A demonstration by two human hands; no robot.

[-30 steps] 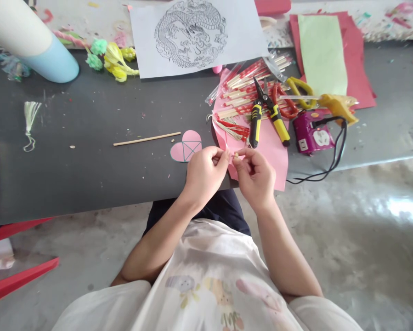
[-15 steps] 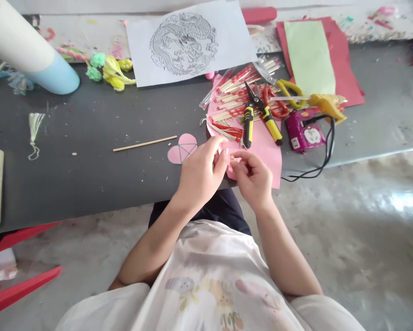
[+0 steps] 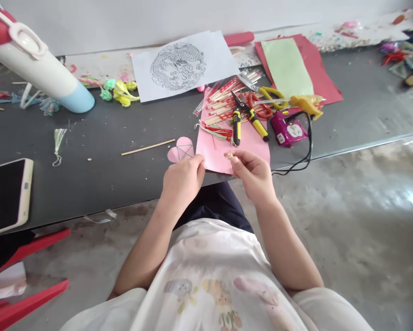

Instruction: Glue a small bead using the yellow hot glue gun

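Observation:
My right hand (image 3: 256, 179) is closed, pinching a small pale beige piece (image 3: 229, 156) between thumb and fingertips, above the pink paper sheet (image 3: 216, 154). My left hand (image 3: 183, 180) is closed at the left edge of that sheet; its fingertips are hidden, so what they hold, if anything, cannot be seen. Just beyond it lies a pink paper heart (image 3: 183, 148) with dark crossing lines, partly covered by the hand. A thin wooden stick (image 3: 147, 147) rests to the heart's left. Yellow-and-black handled pliers (image 3: 249, 117) lie on the sheet above my right hand.
Bundled red-wrapped sticks (image 3: 223, 99), tassels (image 3: 220, 132), a yellow glue gun (image 3: 306, 105) and a purple box (image 3: 289, 131) with a black cable crowd the right. A tall bottle (image 3: 59, 80) and a phone (image 3: 9, 195) stand left. A dragon print (image 3: 182, 66) lies behind.
My hands have moved apart, the left one shifting left and away from the right. The small beige piece stays in my right fingertips. The camera view has shifted, showing more of the left side.

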